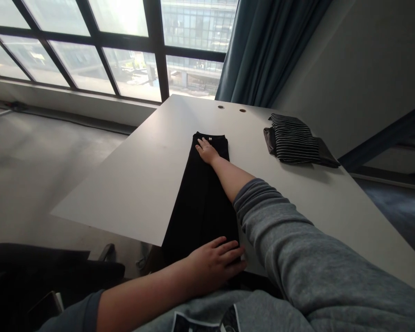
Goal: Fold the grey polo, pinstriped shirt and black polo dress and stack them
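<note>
A long black garment (204, 198), trousers or a skirt by its shape, lies flat on the white table. Its narrow end with a small pale label points to the window, and its wider near end hangs over the table's front edge. Flat on the far end, just below the label, rests my right hand (207, 151), fingers spread. My left hand (216, 263) lies across the near end at the table edge, palm down with fingers stretched out to the right. Neither hand grips the cloth.
At the table's (131, 184) right side lies a stack with a black-and-white striped garment (295, 138) on top and dark cloth beneath. Two cable holes sit near the far edge. Beyond are a window and a blue curtain (263, 50). A dark chair (55, 263) stands at lower left.
</note>
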`<state>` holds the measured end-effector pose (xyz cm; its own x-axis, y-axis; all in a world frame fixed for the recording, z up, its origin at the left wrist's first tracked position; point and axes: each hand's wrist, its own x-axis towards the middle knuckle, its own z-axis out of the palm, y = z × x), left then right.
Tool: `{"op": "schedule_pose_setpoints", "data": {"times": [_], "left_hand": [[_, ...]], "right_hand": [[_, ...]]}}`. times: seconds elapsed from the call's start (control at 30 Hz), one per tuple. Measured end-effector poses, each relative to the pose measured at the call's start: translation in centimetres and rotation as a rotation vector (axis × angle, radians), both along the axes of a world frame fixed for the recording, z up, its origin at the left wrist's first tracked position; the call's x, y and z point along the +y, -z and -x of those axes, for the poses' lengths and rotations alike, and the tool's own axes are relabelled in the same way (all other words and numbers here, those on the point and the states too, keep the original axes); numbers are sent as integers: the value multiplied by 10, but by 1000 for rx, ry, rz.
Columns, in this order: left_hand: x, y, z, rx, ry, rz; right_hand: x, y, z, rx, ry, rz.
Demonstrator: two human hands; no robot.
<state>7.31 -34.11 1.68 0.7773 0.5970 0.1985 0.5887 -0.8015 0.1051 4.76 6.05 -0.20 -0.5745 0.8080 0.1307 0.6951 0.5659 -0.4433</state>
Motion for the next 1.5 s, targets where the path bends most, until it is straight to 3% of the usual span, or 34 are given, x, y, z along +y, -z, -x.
{"op": "schedule_pose_setpoints", "data": {"times": [0.27,0.43,0.5,0.57,0.7,0.77,0.9,1.03,1.27,1.5], "left_hand": [[4,10,-2,-10,86,-74],[6,7,-3,-26,101,-12],[6,-4,6,-64,90,68],[6,-17,26,-121,-5,150],[1,-28,95,-181,-495,141],[-9,-23,131,-157,-628,102],[-37,-10,172,-40,-513,124],[-53,-1,169,44,-421,72],[-49,21,155,110,-367,-202],[-52,19,157,7,-326,-158]], "right_hand": [[12,4,16,12,4,113],[-13,-10,-8,209,-23,34],[-38,-19,-33,263,-30,-31],[-73,-30,-68,219,-72,-70],[-163,-44,-156,22,-105,78],[-211,-44,-198,9,-156,186],[-292,-34,-255,61,-332,303],[-337,-27,-273,2,-416,306],[-353,-15,-267,-171,-480,-33],[-353,-6,-271,-70,-499,-162]]}}
